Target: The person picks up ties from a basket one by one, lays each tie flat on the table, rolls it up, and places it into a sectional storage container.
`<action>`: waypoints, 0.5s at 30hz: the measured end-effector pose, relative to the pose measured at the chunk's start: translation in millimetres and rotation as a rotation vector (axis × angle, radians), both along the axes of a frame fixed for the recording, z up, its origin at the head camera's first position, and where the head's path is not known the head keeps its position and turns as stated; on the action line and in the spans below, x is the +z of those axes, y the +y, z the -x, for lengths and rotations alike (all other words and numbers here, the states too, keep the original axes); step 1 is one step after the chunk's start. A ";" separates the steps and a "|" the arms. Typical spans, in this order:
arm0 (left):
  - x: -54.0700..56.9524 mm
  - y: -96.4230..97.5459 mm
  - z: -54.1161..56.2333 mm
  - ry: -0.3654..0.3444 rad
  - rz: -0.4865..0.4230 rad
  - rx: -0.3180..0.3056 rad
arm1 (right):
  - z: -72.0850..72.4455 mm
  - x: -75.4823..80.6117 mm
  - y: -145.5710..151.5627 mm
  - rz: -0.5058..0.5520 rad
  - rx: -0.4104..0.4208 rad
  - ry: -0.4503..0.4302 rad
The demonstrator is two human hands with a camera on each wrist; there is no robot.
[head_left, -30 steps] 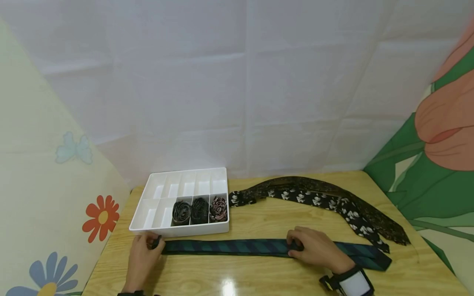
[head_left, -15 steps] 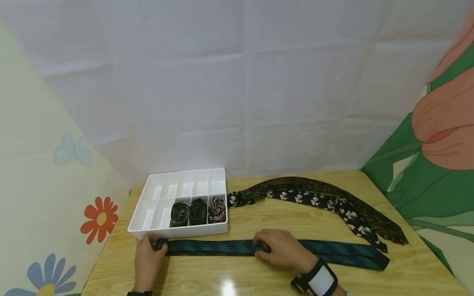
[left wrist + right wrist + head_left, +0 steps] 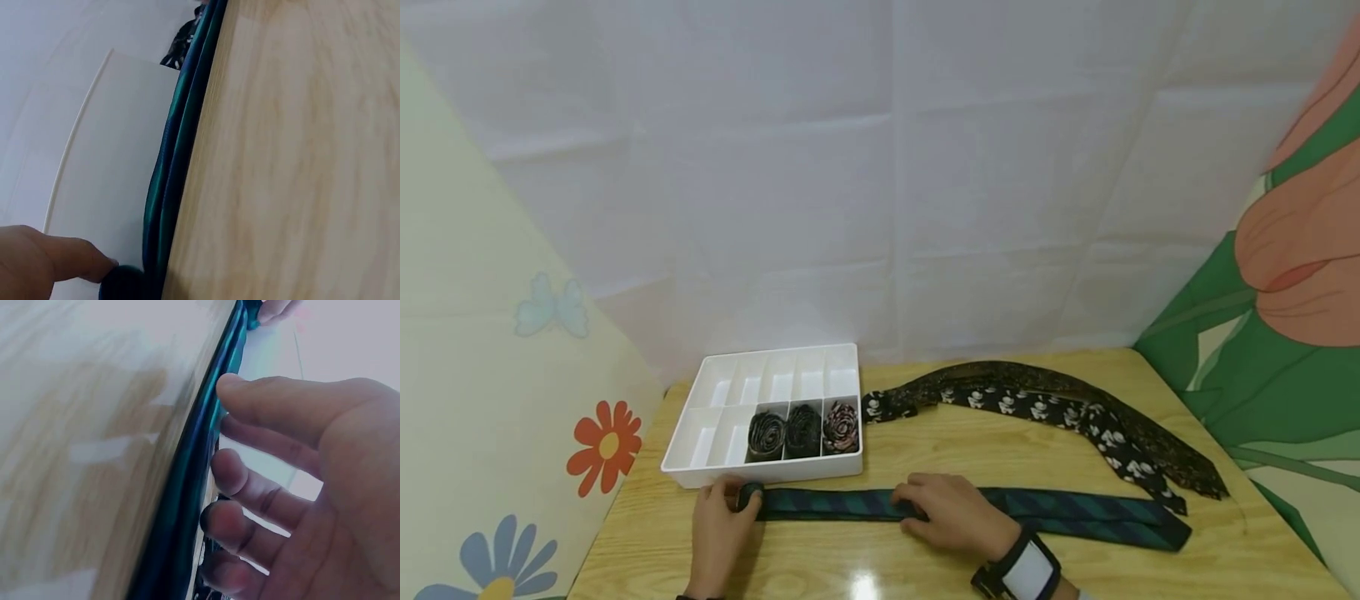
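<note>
A green and navy striped necktie (image 3: 827,503) lies lengthwise across the table, its wide end at the right. At its left end is a small roll (image 3: 751,495), which my left hand (image 3: 718,525) grips between thumb and fingers. That roll also shows at the bottom edge of the left wrist view, under a fingertip (image 3: 103,265). Partway along the tie, my right hand (image 3: 955,512) pinches it with thumb and forefinger. The right wrist view has the thumb (image 3: 250,397) over the tie's edge, with the other fingers bent beside it.
Just behind the tie stands a white divided tray (image 3: 775,472). Three rolled neckties (image 3: 803,431) fill its front right compartments. To the right lie a black necktie with white figures (image 3: 1007,403) and a dark brown speckled necktie (image 3: 1052,379). A white sheet hangs behind.
My right hand has slid left along the striped tie, nearer the left hand. The left hand has shifted slightly right with the rolled end, which looks a little bigger.
</note>
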State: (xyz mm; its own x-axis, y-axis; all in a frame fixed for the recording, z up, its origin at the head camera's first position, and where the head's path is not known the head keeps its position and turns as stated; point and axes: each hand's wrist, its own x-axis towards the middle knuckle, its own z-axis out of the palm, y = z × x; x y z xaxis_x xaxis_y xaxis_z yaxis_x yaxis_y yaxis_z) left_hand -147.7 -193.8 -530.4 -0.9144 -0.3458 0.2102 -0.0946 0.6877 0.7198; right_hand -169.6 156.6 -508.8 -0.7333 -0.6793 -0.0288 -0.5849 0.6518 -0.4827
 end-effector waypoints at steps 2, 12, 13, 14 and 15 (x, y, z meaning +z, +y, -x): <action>0.4 0.8 0.8 -0.054 -0.004 -0.013 | -0.2 0.1 -3.7 0.010 0.020 0.002; 1.2 19.9 0.0 -0.011 -0.018 -0.140 | -2.6 -6.4 -22.9 0.038 0.090 0.030; 0.6 20.9 -1.0 0.002 -0.026 -0.149 | -2.8 -7.1 -23.4 0.037 0.092 0.030; 0.2 21.1 -2.2 0.020 -0.031 -0.162 | -2.8 -7.5 -23.8 0.035 0.093 0.024; -0.1 20.9 -3.2 0.036 -0.031 -0.176 | -2.8 -7.5 -24.0 0.034 0.094 0.019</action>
